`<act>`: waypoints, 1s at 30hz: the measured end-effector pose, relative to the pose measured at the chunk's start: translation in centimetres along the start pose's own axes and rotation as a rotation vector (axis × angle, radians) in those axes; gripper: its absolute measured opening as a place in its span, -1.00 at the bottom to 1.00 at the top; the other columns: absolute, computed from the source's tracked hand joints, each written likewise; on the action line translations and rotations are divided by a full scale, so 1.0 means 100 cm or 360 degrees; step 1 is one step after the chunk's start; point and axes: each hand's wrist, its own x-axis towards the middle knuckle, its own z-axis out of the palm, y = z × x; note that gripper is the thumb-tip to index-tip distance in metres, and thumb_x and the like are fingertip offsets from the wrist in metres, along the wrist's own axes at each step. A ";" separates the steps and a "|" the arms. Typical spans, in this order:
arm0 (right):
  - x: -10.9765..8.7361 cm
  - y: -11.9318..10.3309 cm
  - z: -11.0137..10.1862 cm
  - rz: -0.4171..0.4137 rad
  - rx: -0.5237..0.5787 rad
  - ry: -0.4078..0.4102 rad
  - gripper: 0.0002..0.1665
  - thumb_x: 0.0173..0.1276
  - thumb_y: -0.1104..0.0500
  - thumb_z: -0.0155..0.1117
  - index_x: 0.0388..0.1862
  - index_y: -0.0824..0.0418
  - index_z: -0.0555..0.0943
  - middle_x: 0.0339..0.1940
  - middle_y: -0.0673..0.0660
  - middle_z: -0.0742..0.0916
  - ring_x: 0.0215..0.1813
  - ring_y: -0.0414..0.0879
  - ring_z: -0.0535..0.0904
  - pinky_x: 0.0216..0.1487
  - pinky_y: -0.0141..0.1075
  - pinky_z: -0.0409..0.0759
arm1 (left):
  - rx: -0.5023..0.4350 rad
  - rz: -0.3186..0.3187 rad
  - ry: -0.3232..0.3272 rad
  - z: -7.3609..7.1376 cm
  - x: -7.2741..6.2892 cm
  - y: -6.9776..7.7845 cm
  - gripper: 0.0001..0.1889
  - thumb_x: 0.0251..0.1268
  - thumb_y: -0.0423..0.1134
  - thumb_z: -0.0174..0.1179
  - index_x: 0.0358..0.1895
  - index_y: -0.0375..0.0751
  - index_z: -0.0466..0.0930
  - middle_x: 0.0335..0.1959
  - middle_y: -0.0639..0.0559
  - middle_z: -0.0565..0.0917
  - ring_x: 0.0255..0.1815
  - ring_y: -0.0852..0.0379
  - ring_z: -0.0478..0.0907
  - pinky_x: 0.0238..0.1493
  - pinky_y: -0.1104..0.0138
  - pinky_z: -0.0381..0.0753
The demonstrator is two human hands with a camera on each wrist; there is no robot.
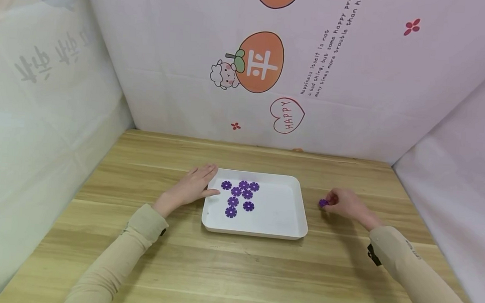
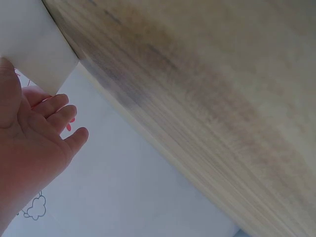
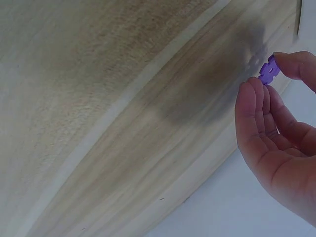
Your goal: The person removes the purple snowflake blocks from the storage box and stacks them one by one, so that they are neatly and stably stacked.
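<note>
A shallow white tray (image 1: 272, 213) lies on the wooden table, with several purple snowflake discs (image 1: 231, 212) in its left half. My left hand (image 1: 192, 185) rests against the tray's far left corner, its thumb over the left rim and its fingers extended near the corner. In the left wrist view the fingers of the left hand (image 2: 39, 128) are loosely bent beside the tray's white wall (image 2: 39, 44). To the right of the tray, my right hand (image 1: 345, 205) pinches a purple snowflake disc (image 3: 269, 70) between thumb and fingertips, just above the table.
The wooden table (image 1: 218, 270) is enclosed by a printed white backdrop (image 1: 180, 73) behind and white sheets at both sides. A dark strap (image 1: 373, 255) shows at the right sleeve cuff.
</note>
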 end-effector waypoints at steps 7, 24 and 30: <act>0.001 0.007 0.004 0.0023 0.0013 -0.0035 -0.68 0.20 0.20 0.43 -0.20 0.42 0.61 -0.33 0.23 0.72 -0.29 -0.07 0.59 -0.29 -0.33 0.58 | 0.0002 0.0000 -0.0010 0.002 0.002 -0.001 -0.12 0.45 0.22 0.02 0.54 -0.38 0.02 0.58 -0.28 0.12 0.62 -0.21 0.07 0.61 -0.14 0.04; 0.003 0.011 0.007 0.0043 0.0019 -0.0020 -0.74 0.22 0.23 0.41 -0.23 0.40 0.61 -0.33 0.23 0.72 -0.31 -0.07 0.58 -0.33 -0.37 0.53 | 0.0017 0.0009 0.0011 0.000 0.001 -0.001 -0.13 0.44 0.19 0.04 0.53 -0.41 0.04 0.57 -0.31 0.14 0.60 -0.24 0.09 0.59 -0.17 0.08; 0.002 0.008 0.008 0.0047 0.0023 -0.0031 -0.72 0.23 0.22 0.41 -0.22 0.41 0.61 -0.34 0.23 0.72 -0.33 -0.09 0.58 -0.34 -0.35 0.54 | 0.0008 -0.0003 -0.0003 0.001 0.001 -0.002 -0.12 0.44 0.21 0.02 0.54 -0.39 0.03 0.58 -0.29 0.13 0.61 -0.21 0.07 0.60 -0.15 0.07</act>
